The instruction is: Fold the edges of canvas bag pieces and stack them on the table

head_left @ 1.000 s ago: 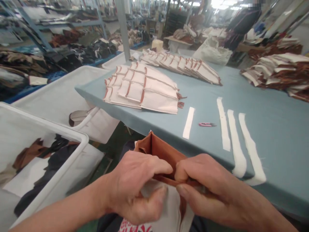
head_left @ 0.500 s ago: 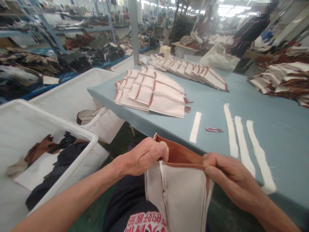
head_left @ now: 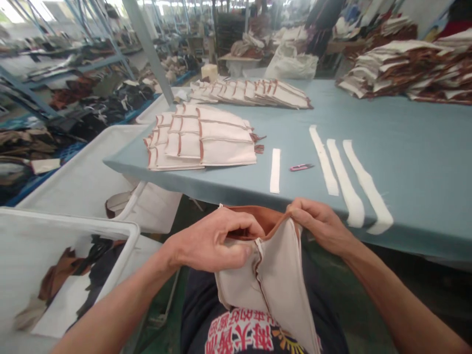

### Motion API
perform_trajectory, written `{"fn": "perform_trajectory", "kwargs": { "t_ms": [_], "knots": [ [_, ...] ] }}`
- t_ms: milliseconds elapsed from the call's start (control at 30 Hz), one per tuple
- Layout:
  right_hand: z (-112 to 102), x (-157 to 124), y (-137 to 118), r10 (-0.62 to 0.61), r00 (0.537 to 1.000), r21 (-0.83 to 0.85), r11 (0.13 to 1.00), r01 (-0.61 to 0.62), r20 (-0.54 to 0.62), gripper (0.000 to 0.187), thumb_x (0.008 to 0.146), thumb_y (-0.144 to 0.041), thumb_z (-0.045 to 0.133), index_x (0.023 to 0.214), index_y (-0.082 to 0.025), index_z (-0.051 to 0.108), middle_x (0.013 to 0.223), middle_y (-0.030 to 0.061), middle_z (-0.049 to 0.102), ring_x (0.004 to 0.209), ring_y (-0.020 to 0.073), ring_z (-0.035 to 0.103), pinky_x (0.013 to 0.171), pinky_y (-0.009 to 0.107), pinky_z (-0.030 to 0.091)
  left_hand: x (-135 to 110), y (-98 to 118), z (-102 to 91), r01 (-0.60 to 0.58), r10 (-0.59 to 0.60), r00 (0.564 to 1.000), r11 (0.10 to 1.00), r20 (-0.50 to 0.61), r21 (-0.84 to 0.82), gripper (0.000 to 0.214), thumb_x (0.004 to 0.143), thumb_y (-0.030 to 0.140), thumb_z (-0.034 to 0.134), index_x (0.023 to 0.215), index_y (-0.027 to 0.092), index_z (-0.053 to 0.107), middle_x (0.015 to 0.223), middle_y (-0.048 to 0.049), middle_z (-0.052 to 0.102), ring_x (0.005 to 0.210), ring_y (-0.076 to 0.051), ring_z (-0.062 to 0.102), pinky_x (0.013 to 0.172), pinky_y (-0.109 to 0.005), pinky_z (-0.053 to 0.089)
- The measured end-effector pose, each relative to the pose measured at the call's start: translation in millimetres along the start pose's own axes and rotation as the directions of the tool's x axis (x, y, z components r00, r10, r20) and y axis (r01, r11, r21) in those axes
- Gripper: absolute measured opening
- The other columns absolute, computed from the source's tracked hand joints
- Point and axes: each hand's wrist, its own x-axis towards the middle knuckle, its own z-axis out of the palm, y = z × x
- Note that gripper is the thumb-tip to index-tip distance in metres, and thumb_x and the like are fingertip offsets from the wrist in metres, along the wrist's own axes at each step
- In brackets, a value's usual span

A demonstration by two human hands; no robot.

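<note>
Left hand (head_left: 210, 241) is closed on the bag (head_left: 273, 280): thumb on the cream outside, fingers curled over the top rim into the opening. Right hand (head_left: 320, 223) pinches the same rim at its right corner, fingers bunched tight. Bag hangs between both hands over my lap, mouth up. Brown lining (head_left: 258, 216) shows inside, and a seam runs down the cream front. Bag is just short of the table's near edge, not on the table (head_left: 413, 147).

On the table, past my right hand: three long white strips (head_left: 346, 182) side by side, two reaching the near edge. Left of them is a small pink clipper (head_left: 301, 167), then one short white strip (head_left: 275, 170). Toward the near left corner there's a fanned stack of cream pieces (head_left: 201, 140) with brown trim. A second fanned row (head_left: 254, 92) lies along the far edge. Heaped piles (head_left: 405, 69) at the far right corner.

Off the table to the left: white bins (head_left: 79, 172). The nearest holds dark and brown scraps (head_left: 73, 275).
</note>
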Motion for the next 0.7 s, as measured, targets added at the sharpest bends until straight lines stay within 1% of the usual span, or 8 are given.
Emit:
{"fn": "perform_trajectory", "kwargs": {
  "t_ms": [133, 267, 367, 433, 500, 600, 633, 700],
  "knots": [
    [2, 6, 8, -0.015, 1.0, 0.055, 0.998, 0.014, 0.014, 0.055, 0.091, -0.069, 0.061, 0.068, -0.02, 0.052, 0.063, -0.0021, 0.053, 0.058, 0.0123, 0.044, 0.057, 0.025, 0.037, 3, 2, 1.6, 0.074, -0.076, 0.997, 0.996, -0.032, -0.05, 0.015, 0.08, 0.016, 0.055, 0.087, 0.012, 0.068, 0.077, -0.0015, 0.065, 0.068, -0.012, 0.055, 0.061, -0.022, 0.042],
    [3, 8, 14, -0.017, 1.0, 0.085, 0.996, 0.015, 0.023, 0.052, 0.092, -0.066, 0.062, 0.07, -0.02, 0.054, 0.065, -0.0022, 0.052, 0.06, 0.0123, 0.044, 0.059, 0.026, 0.036, 2, -4, 5.7, 0.177, -0.188, 0.98, 0.973, -0.066, -0.148, 0.013, 0.084, 0.022, 0.057, 0.085, 0.013, 0.067, 0.074, 0.0008, 0.06, 0.063, -0.01, 0.048, 0.056, -0.02, 0.038],
    [3, 9, 16, -0.016, 1.0, 0.078, 0.997, 0.015, 0.008, 0.052, 0.091, -0.067, 0.062, 0.07, -0.02, 0.054, 0.065, -0.0021, 0.052, 0.06, 0.0126, 0.044, 0.059, 0.026, 0.035, 2, -6, 8.3, 0.212, -0.233, 0.965, 0.963, -0.121, -0.165, 0.014, 0.087, 0.024, 0.056, 0.085, 0.014, 0.066, 0.075, 0.0006, 0.061, 0.066, -0.011, 0.051, 0.059, -0.022, 0.039],
    [1, 9, 16, -0.02, 1.0, 0.058, 0.998, 0.019, 0.008, 0.051, 0.092, -0.066, 0.061, 0.071, -0.019, 0.055, 0.066, -0.0017, 0.053, 0.061, 0.013, 0.045, 0.059, 0.026, 0.036, 2, -4, 10.3, 0.216, -0.228, 0.962, 0.972, -0.147, -0.094, 0.016, 0.09, 0.023, 0.053, 0.084, 0.015, 0.065, 0.077, 0.0002, 0.063, 0.068, -0.013, 0.053, 0.062, -0.023, 0.04],
    [-2, 8, 14, -0.025, 1.0, 0.01, 1.0, 0.024, 0.017, 0.047, 0.095, -0.06, 0.058, 0.072, -0.019, 0.056, 0.067, -0.0011, 0.054, 0.062, 0.0135, 0.047, 0.06, 0.027, 0.037, 1, 2, 13.2, 0.214, -0.199, 0.964, 0.974, -0.174, 0.069, 0.018, 0.093, 0.022, 0.05, 0.083, 0.016, 0.064, 0.078, -0.0001, 0.064, 0.071, -0.014, 0.055, 0.066, -0.026, 0.041],
    [-7, 6, 4, -0.053, 0.997, -0.141, 0.988, 0.061, 0.061, 0.036, 0.1, -0.045, 0.051, 0.076, -0.019, 0.06, 0.07, 0.0001, 0.058, 0.064, 0.0148, 0.051, 0.061, 0.027, 0.039, -1, 13, 18.5, 0.212, -0.143, 0.965, 0.919, -0.221, 0.332, 0.018, 0.098, 0.02, 0.046, 0.089, 0.017, 0.062, 0.084, -0.0011, 0.065, 0.079, -0.017, 0.056, 0.075, -0.03, 0.042],
    [-8, 4, -1, -0.082, 0.993, -0.209, 0.973, 0.098, 0.08, 0.031, 0.1, -0.038, 0.049, 0.079, -0.019, 0.061, 0.072, 0.0009, 0.061, 0.066, 0.0155, 0.054, 0.063, 0.027, 0.041, -1, 16, 20.0, 0.208, -0.129, 0.966, 0.902, -0.225, 0.378, 0.018, 0.099, 0.02, 0.045, 0.092, 0.018, 0.061, 0.086, -0.0014, 0.065, 0.082, -0.017, 0.056, 0.077, -0.031, 0.042],
    [-9, 2, -14, -0.189, 0.974, -0.342, 0.914, 0.22, 0.122, 0.022, 0.096, -0.025, 0.047, 0.085, -0.018, 0.064, 0.08, 0.003, 0.067, 0.073, 0.017, 0.059, 0.069, 0.029, 0.043, -1, 20, 21.9, 0.195, -0.116, 0.97, 0.898, -0.213, 0.395, 0.018, 0.102, 0.019, 0.042, 0.096, 0.018, 0.059, 0.089, -0.0012, 0.064, 0.084, -0.017, 0.055, 0.08, -0.03, 0.042]
  ]
}}
